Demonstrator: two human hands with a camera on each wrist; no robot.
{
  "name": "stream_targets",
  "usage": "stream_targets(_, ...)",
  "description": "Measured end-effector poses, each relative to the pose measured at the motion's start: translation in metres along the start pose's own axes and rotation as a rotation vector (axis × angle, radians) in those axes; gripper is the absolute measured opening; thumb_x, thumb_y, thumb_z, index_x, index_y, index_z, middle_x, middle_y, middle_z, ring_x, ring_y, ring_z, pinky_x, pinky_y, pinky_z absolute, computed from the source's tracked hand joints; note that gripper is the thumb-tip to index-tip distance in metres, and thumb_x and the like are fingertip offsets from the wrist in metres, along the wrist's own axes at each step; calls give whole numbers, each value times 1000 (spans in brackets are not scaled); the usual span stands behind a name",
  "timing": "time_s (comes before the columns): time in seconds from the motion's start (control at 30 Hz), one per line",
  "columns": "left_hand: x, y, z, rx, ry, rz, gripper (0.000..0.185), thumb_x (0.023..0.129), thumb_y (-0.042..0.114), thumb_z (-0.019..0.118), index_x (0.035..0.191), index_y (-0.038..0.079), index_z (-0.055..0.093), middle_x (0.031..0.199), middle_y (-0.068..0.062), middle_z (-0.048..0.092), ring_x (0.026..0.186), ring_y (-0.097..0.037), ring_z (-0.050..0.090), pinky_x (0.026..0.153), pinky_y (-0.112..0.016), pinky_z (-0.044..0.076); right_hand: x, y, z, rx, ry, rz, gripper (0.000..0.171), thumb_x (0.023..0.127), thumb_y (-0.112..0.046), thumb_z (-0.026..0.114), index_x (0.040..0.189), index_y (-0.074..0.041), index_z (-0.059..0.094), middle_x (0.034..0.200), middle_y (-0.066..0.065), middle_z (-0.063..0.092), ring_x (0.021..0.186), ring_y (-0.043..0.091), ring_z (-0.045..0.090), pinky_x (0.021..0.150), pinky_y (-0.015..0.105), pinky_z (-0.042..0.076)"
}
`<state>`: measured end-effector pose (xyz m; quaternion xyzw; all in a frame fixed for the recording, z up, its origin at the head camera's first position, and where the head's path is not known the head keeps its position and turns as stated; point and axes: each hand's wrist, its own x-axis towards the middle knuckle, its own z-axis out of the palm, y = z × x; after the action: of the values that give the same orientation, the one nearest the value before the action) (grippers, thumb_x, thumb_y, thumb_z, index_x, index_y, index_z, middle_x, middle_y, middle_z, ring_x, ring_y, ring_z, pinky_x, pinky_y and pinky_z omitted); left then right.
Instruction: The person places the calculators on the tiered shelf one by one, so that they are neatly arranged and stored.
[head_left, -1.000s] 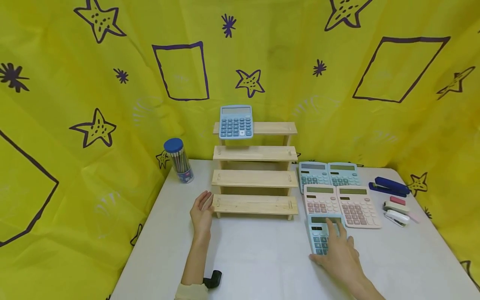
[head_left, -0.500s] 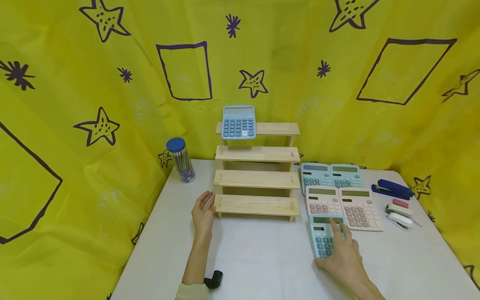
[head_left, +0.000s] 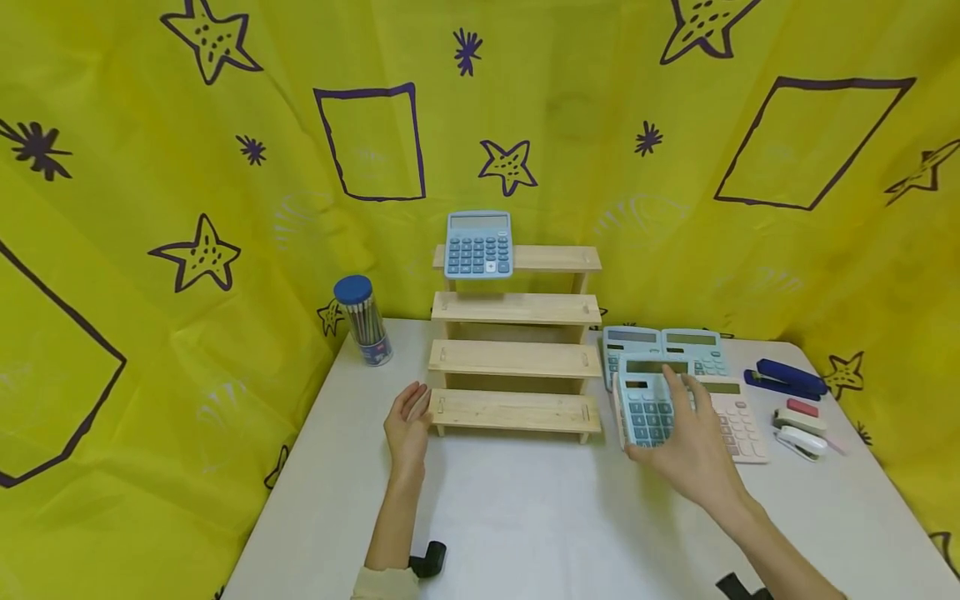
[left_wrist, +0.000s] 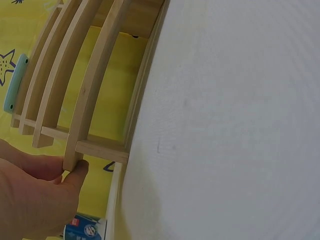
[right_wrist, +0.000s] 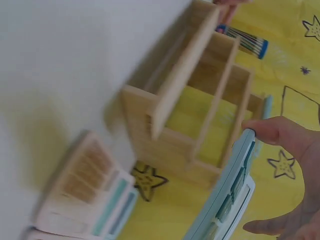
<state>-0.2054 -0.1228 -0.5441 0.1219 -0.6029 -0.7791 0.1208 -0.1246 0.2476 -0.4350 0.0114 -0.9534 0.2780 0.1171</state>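
In the head view, my right hand [head_left: 697,442] holds a light blue calculator [head_left: 637,421] up off the table, thumb on its near left edge and fingers at its top. The right wrist view shows that calculator [right_wrist: 220,197] edge-on. My left hand [head_left: 407,425] is at the left end of a four-step wooden display stand [head_left: 517,408]. In the left wrist view, its thumb and a finger pinch the lowest step [left_wrist: 80,125]. A blue calculator [head_left: 478,246] leans upright at the left of the top step. Pink calculators [head_left: 738,421] are partly hidden behind my right hand.
Two more light blue calculators [head_left: 690,340] lie behind the pink ones. Right of them are a dark blue stapler [head_left: 783,379], a white stapler [head_left: 798,440] and a small pink item [head_left: 802,407]. A blue-lidded jar of sticks [head_left: 363,321] stands left of the stand.
My right hand has lifted the light blue calculator from the table and moved it away from me, over the pink ones. The left hand stays at the stand. The head view shifted slightly.
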Motion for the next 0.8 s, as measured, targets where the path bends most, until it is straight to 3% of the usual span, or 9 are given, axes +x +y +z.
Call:
stream_targets(0.17,0,1,-1,3,-1,-7,61,89,-24,46,147,-6,48,147,-30,53,141,-40,51,115,-38,44,41,-26,-18,36,-3,-46,124,71,-25,95,166,-4,17,160,39,20,122,66,46,87,80,49)
stream_targets(0.43,-2,3,-2,15,-30,-8,61,91,-24,44,149,-9,44,150,-31,50,142,-40,49,117,-40,41,108,-75,-29,116,-35,-31,125,78,-34,91,169,-14,7,168,31,9,134,65,38,97,80,44)
stream_targets(0.67,1,0,-1,31,-5,-1,60,89,-24,46,146,-7,50,146,-30,54,140,-39,52,114,-35,45,174,-104,-9,106,-48,-10,123,78,-37,88,168,-13,8,168,29,10,139,63,34,104,78,41)
stream_targets(0.8,0,0,-1,40,-9,-2,59,90,-23,47,146,-7,50,147,-29,55,140,-39,52,114,-34,45,200,-111,9,71,-33,6,124,76,-38,90,168,-12,11,167,29,14,137,65,34,103,82,36)
